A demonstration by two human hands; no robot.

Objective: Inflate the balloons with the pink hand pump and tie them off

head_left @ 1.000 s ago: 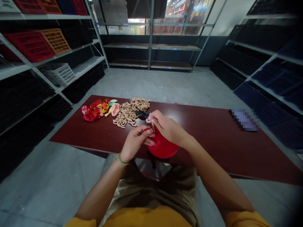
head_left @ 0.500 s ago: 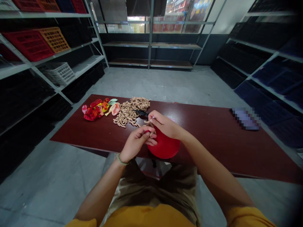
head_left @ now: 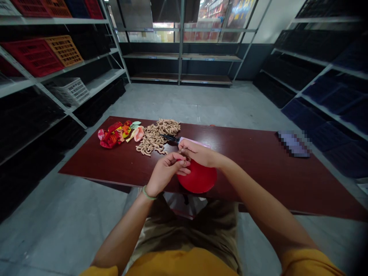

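– How posed?
– Bent inward, pinching the upper edge of a red rounded piece point(head_left: 198, 179) with the fingers of the left hand point(head_left: 163, 170); curling above with the right hand point(head_left: 201, 154), grip hard to tell.
– Held where?
– At the counter's point(head_left: 244, 145) near edge, pointing broad end nearward, long axis unclear.
– Containers?
– On left shelves point(head_left: 105, 79): red crate point(head_left: 33, 57), orange crate point(head_left: 63, 50), white basket point(head_left: 73, 91), with contents unclear.

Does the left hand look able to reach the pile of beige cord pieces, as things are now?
Probably yes: the pile lies just beyond the left hand, with bare table between. However, its fingers seem to pinch the red round thing, so they likely must let go first.
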